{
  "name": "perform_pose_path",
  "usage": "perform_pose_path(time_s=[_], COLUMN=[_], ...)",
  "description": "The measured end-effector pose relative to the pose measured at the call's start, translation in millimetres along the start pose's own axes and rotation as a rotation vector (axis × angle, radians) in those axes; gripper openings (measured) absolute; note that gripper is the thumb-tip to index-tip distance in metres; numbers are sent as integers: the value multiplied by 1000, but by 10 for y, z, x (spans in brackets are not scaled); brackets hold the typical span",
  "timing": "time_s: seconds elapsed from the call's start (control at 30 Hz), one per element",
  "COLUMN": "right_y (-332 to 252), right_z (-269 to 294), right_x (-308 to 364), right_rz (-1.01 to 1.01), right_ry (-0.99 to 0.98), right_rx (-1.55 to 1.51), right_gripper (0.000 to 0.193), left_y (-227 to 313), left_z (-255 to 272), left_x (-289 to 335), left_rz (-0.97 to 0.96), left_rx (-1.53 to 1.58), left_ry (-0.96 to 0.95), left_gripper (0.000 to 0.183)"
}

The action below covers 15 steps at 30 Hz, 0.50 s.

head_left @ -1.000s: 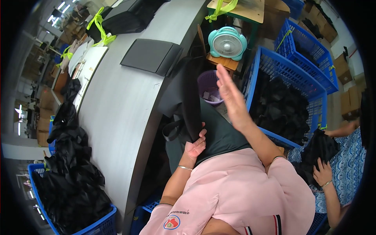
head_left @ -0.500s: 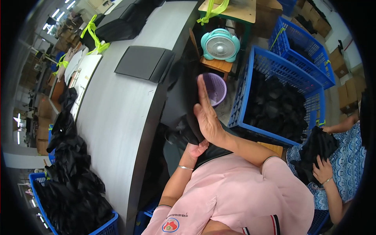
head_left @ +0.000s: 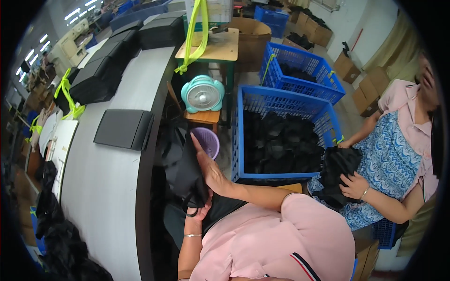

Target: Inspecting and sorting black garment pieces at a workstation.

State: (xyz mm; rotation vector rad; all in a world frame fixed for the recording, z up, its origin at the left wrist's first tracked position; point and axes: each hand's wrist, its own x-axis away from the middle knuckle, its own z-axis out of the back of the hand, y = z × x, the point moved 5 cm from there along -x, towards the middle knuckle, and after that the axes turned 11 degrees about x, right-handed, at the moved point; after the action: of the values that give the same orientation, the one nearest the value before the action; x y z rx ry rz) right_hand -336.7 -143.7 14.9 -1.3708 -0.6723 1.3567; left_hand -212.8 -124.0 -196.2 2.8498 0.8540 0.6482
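A black fabric piece (head_left: 180, 164) hangs between my lap and the table's right edge, its far end reaching toward the purple basket. A thin black loop shows at its near end. My left hand (head_left: 200, 212) grips that near end from below, some of its fingers hidden by the cloth. Against the right side of the fabric lies my right hand (head_left: 209, 172), flat with fingers stretched out and pointing away from me. A flat stack of black folded pieces (head_left: 122, 128) rests on the grey table (head_left: 101, 187) to the left.
Beyond my hands are a purple basket (head_left: 208, 140) and a turquoise fan (head_left: 203, 93) on a wooden stool. Blue crates (head_left: 286, 176) of black cloth stand at the right. A co-worker (head_left: 382, 150) there handles black cloth. More black stacks (head_left: 96, 77) line the table's far end.
The whole view has swung, so things sit further left and lower. My right hand now lies closer along the fabric, and the loop at the near end has come into sight.
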Motion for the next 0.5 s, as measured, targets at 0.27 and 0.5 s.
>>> perform_pose_path(time_s=[0.27,0.5], right_y=[149,800], right_z=[-80,36], right_x=[310,693], right_rz=[-32,-605], right_ry=[-91,-155], right_rx=[30,-197], right_gripper=[60,51], left_y=[67,357], left_z=[-80,239], left_x=[184,329], left_rz=[-76,-253], left_rx=[-126,-235], left_ry=[-40,319], left_gripper=[31,20])
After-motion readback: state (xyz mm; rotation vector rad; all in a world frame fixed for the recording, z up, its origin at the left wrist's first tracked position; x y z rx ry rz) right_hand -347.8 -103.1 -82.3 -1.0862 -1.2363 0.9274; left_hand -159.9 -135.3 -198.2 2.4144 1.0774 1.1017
